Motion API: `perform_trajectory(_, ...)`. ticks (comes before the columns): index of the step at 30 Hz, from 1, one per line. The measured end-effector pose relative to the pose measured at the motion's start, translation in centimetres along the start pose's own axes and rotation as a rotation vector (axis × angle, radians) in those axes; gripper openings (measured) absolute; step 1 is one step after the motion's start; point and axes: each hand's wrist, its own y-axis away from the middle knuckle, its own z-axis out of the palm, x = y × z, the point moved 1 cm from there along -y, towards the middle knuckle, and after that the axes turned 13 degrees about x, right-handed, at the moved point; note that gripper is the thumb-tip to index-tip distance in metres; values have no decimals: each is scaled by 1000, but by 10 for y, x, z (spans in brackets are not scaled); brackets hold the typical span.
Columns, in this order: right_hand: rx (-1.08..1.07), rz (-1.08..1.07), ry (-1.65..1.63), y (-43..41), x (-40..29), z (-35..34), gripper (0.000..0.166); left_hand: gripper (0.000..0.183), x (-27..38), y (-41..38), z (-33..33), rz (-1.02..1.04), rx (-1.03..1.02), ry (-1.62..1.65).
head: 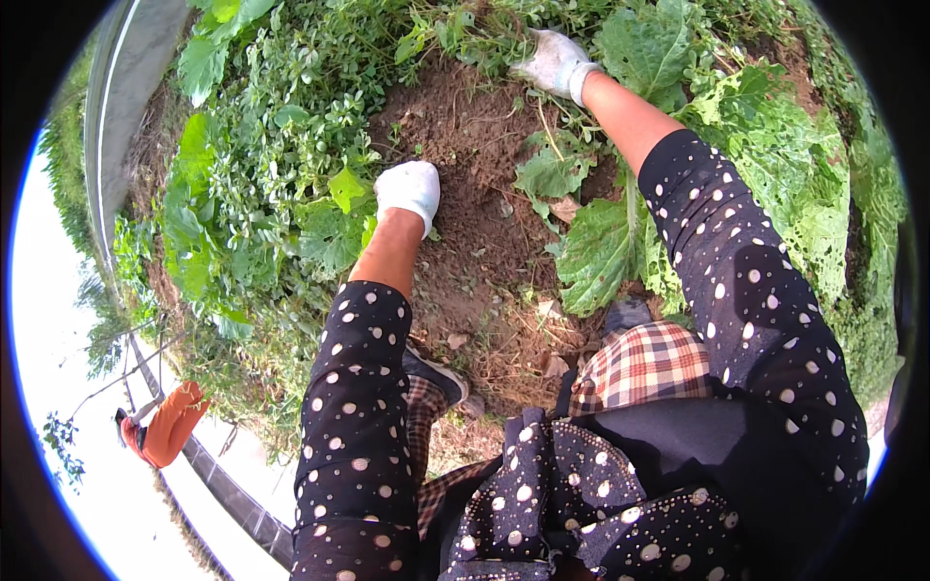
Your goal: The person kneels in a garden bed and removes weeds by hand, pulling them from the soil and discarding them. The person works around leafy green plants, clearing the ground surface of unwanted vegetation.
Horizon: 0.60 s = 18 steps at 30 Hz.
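My left hand (408,190), in a white knit glove, is curled into a rounded fist above the bare soil (472,145), beside low leafy weeds (320,109). Its fingertips and palm are turned out of sight, and nothing shows sticking out of it. Farther out, at the top of the view, my right hand (556,64) wears a soiled white glove and grips a tangle of weeds (494,43). Its fingertips are partly lost among the stems. Close to the right wrist stands a broad, hole-eaten leaf of a cabbage-like plant (647,47).
More insect-eaten leafy plants (777,167) spread on the right, and a large green leaf (599,254) lies near my knee. Dry straw and dead leaves (538,348) litter the soil by my shoe (436,374). A person in orange trousers (174,428) is beyond, near a paved road (131,109).
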Motion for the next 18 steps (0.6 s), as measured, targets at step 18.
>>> perform_trajectory(18,-17,69,157,10,-10,-22,74,33,-35,-46,-67,6,176,463)
